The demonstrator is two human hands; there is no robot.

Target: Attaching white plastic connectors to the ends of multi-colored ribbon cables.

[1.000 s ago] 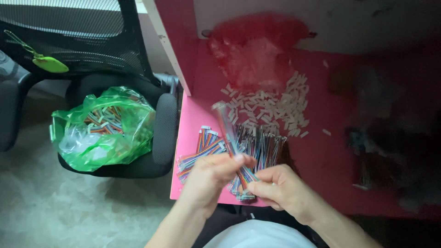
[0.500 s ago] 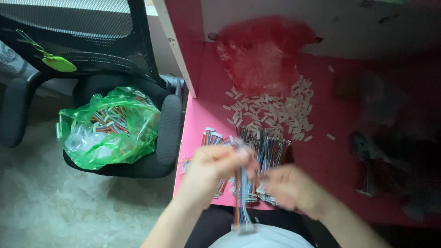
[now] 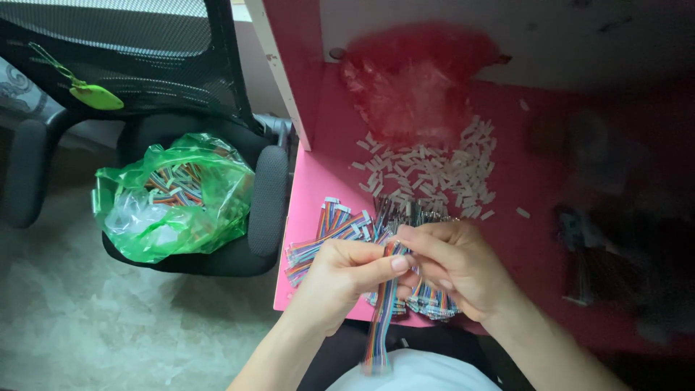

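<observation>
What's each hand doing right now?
Left hand: closed, pinching the multicoloured ribbon cable.
Right hand: closed on the same cable's top end.

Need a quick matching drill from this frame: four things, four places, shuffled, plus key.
Things:
1. green plastic bag
2. ribbon cable
3. small white connectors
4. red plastic bag

Places:
A. scattered loose on the pink table
B. at the back of the table
C. on the black chair seat
D. pinched between left hand and right hand

Pairs: 1-C, 2-D, 3-A, 4-B
</observation>
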